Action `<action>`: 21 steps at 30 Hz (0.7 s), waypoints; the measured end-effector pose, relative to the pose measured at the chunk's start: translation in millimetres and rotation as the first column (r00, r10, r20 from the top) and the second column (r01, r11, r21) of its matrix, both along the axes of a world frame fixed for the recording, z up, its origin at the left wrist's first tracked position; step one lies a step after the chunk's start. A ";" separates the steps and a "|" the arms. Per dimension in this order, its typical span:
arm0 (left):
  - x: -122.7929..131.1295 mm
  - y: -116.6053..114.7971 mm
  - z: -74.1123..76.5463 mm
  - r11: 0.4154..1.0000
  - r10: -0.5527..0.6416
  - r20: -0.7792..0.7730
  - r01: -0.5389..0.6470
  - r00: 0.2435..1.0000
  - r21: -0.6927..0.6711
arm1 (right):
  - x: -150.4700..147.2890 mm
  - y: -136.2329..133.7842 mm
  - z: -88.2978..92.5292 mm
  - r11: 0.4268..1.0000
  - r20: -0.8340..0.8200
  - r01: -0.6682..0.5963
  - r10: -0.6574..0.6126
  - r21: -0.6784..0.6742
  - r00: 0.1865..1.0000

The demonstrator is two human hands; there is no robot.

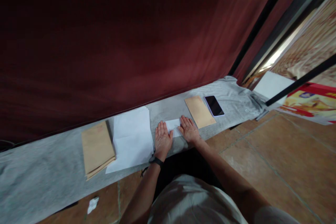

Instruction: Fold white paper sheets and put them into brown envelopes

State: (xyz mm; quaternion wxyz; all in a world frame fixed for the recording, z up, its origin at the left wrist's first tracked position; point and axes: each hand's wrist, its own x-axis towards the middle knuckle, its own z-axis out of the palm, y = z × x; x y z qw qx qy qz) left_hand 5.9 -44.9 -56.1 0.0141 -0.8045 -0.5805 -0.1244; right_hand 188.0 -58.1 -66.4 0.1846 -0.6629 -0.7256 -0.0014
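Laying flat the left hand [162, 140] and the right hand [189, 131], palms down, fingers almost straight, with nothing pinched in either. Touching a small white paper [172, 125] with both: the left end with the left hand, the right end with the right hand. Showing just the middle of that paper, in the gap between. Can't tell how much goes under the palms. Lies on a long gray cloth [47, 168], between the big sheets and the single envelope.

Wearing a black watch [156, 161] on the left wrist. Just left of the left hand, big white sheets [131, 138] in a loose stack. Farther left, brown envelopes [97, 145] in a pile, with one corner right up by the sheets.

Right of the right hand, a single envelope [200, 112], brown too, lying flat and slanted. Just right of that, a phone [214, 106] with a dark screen facing up. On the far side, a big dark red curtain [131, 59]. On the brown tile floor [262, 154], at the near left, a white scrap [92, 204].
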 end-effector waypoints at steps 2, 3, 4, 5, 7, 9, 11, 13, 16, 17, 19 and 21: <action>-0.1 0.2 0.4 1.000 -0.004 -0.006 0.004 1.000 -0.006 | -2.3 -0.4 1.9 1.000 -0.008 0.026 -0.026 0.003 1.000; -0.3 0.3 0.0 1.000 -0.008 -0.001 0.008 1.000 -0.004 | -5.3 -2.0 2.9 0.999 -0.010 0.034 -0.034 0.008 0.999; -0.7 0.5 -0.7 1.000 -0.013 0.010 0.013 1.000 -0.001 | -9.3 -4.6 3.5 0.999 -0.012 0.032 -0.031 0.018 0.999; -1.2 0.7 -1.7 1.000 -0.019 0.024 0.019 1.000 0.004 | -13.9 -8.0 3.7 0.999 -0.014 0.015 -0.015 0.030 1.000; -2.1 1.3 -4.5 0.999 -0.031 0.052 0.030 0.998 0.015 | -22.8 -16.4 2.7 0.997 -0.019 -0.052 0.053 0.054 0.998; -2.8 1.9 -7.3 0.999 -0.037 0.070 0.035 0.997 0.029 | -27.6 -24.1 0.6 0.992 -0.022 -0.105 0.107 0.067 0.994; -3.0 2.3 -9.8 0.998 -0.030 0.075 0.027 0.997 0.049 | -26.3 -28.3 -1.6 0.992 -0.016 -0.102 0.103 0.068 0.995; -2.9 2.5 -11.6 0.998 -0.025 0.071 0.021 0.997 0.065 | -20.7 -28.4 -2.9 0.996 -0.001 -0.067 0.067 0.060 0.998; -2.6 2.7 -12.9 0.998 -0.019 0.052 0.015 0.998 0.066 | -12.7 -24.7 -3.8 0.998 0.019 -0.026 0.025 0.051 0.999; -2.6 2.7 -12.9 0.998 -0.017 0.044 0.014 0.999 0.060 | -11.6 -23.5 -4.1 0.998 0.024 -0.017 0.016 0.052 1.000; -2.6 3.0 -12.4 0.999 -0.013 0.031 0.011 0.999 0.045 | -11.8 -22.0 -5.0 0.998 0.030 0.012 -0.014 0.060 0.999; -2.8 3.4 -11.1 0.999 -0.016 0.023 0.015 1.000 0.035 | -13.7 -21.7 -6.2 0.997 0.035 0.045 -0.047 0.061 0.998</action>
